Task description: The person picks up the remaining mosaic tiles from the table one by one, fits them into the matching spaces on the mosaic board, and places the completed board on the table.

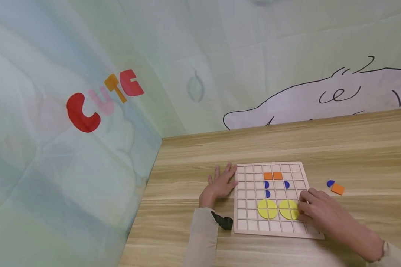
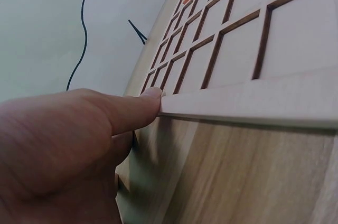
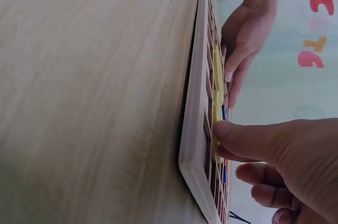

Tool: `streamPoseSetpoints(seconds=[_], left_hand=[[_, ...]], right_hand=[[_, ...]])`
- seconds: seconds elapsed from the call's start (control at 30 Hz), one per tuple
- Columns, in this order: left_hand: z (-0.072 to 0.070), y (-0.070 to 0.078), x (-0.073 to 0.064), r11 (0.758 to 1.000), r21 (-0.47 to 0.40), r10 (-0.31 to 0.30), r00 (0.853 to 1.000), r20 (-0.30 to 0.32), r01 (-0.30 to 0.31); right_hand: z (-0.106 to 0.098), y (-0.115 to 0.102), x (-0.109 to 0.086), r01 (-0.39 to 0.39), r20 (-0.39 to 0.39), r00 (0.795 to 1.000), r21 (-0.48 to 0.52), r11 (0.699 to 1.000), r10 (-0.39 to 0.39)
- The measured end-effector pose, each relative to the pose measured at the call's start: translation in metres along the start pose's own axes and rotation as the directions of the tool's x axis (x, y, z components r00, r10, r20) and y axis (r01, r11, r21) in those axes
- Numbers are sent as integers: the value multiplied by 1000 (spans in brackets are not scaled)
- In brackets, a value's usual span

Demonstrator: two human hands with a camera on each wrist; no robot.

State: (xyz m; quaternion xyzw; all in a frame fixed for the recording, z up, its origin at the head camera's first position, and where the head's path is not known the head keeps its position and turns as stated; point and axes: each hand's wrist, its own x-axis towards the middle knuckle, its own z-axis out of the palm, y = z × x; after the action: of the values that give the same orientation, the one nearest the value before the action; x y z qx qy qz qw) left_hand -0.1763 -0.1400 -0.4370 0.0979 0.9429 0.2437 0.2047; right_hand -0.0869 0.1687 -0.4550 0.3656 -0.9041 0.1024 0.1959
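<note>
A pale wooden grid board point(image 1: 250, 214) lies on the table. Its cells hold two orange squares point(image 1: 277, 175), several blue half-circles point(image 1: 287, 184) and yellow quarter-circle tiles forming two discs point(image 1: 263, 213). My left hand point(image 1: 221, 185) is spread at the board's left side, its thumb touching the edge in the left wrist view. Over the right-hand disc, my right hand point(image 1: 322, 209) has curled fingers. In the right wrist view its thumb and index finger pinch a yellow quarter-circle tile point(image 3: 218, 155) at the board, and the fingertips partly hide it.
Right of the board, a loose blue half-circle point(image 1: 331, 183) touches a loose orange square point(image 1: 338, 189) on the wooden table point(image 1: 194, 152). Printed cloth walls point(image 1: 200, 55) bound the table at the back and left. A dark wrist device point(image 1: 224, 222) sits by the board's left edge.
</note>
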Motion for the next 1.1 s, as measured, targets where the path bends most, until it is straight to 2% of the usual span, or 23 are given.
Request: streamPoseSetpoints(seconds=[0.27, 0.37, 0.43, 0.63, 0.8, 1.0, 1.1], left_hand=[[0, 0, -1, 1000, 8, -3, 1000, 4, 3], [0, 1, -1, 1000, 9, -3, 1000, 6, 3], [0, 1, -1, 1000, 9, -2, 1000, 7, 2], [0, 0, 1, 1000, 17, -1, 1000, 4, 0], [1, -1, 2, 1000, 23, -3, 1000, 4, 3], [0, -1, 1, 1000, 26, -4, 1000, 7, 4], [0, -1, 1, 1000, 29, -5, 1000, 7, 5]], right_hand=[[-4, -2, -1, -57, 54, 997, 29, 998, 55], [-6, 1, -2, -91, 48, 995, 85, 992, 87], [-7, 5, -3, -108, 16, 994, 100, 989, 106], [-11, 27, -2, -141, -99, 984, 79, 987, 148], [-17, 51, -7, -213, -51, 975, 66, 975, 217], [-20, 82, -15, -220, -40, 974, 71, 973, 223], [-18, 94, -16, -231, -7, 973, 76, 970, 232]])
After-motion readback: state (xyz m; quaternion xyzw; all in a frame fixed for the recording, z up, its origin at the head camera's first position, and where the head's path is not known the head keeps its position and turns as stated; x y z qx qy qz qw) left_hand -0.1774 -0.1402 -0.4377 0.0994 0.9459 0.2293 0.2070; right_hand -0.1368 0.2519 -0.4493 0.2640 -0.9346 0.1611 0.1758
